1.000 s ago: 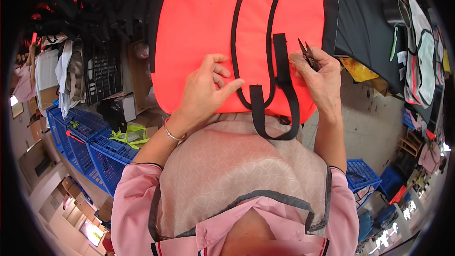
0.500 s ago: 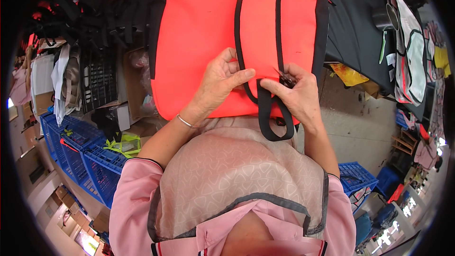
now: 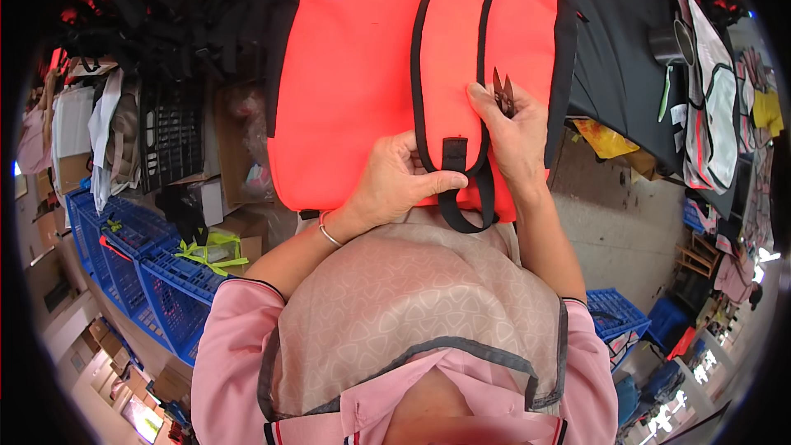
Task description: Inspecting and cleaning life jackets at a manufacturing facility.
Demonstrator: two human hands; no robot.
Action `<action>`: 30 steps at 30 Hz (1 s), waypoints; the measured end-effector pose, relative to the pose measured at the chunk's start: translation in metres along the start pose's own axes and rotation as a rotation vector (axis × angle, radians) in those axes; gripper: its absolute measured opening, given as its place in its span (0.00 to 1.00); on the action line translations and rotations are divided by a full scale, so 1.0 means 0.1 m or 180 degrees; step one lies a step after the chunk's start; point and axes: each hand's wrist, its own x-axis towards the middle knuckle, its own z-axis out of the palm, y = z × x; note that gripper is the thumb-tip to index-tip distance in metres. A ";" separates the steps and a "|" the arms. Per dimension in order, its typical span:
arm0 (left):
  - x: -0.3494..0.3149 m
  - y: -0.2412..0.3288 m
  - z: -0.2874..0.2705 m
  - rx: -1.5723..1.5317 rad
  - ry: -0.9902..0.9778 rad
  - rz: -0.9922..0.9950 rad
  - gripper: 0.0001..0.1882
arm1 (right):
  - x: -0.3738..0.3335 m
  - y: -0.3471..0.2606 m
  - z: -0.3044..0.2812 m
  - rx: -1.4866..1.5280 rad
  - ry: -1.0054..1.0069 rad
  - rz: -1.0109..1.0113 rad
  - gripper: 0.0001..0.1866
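A bright orange-red bag (image 3: pixel 346 91) with black sides lies in front of me, its lower edge against my apron. A padded shoulder strap (image 3: pixel 449 58) with black edging runs down it and ends in a black webbing loop (image 3: pixel 466 222). My left hand (image 3: pixel 387 181) pinches the strap's lower end, thumb on top near the webbing. Small dark thread snips (image 3: pixel 503 95) sit in my right hand (image 3: pixel 521 136), blades pointing up and away from me. That hand's thumb and fingers also rest at the strap's right edge.
Blue plastic crates (image 3: pixel 156 272) stand at the left, with a yellow-green ribbon (image 3: pixel 212 254) on them. Black fabric (image 3: pixel 610 58) covers the surface to the right, where a grey-white bag piece (image 3: pixel 713 115) hangs. Black straps (image 3: pixel 165 25) are heaped at the far left.
My right hand has moved up along the strap, turning the snips upright. My left hand has slid down toward the strap's end. The webbing loop has shifted slightly up and left.
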 end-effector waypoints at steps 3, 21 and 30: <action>-0.01 0.07 0.02 -0.0076 -0.0008 -0.0064 0.17 | 0.06 0.13 -0.01 0.0217 -0.0241 0.0193 0.12; 0.02 -0.02 0.07 0.0177 0.0114 -0.0101 0.15 | -0.08 0.11 -0.34 -0.0721 0.0482 -0.0327 0.04; 0.03 -0.01 -0.02 -0.0381 -0.0095 -0.0310 0.21 | -0.21 0.03 -0.30 -0.1308 -0.0456 -0.0908 0.13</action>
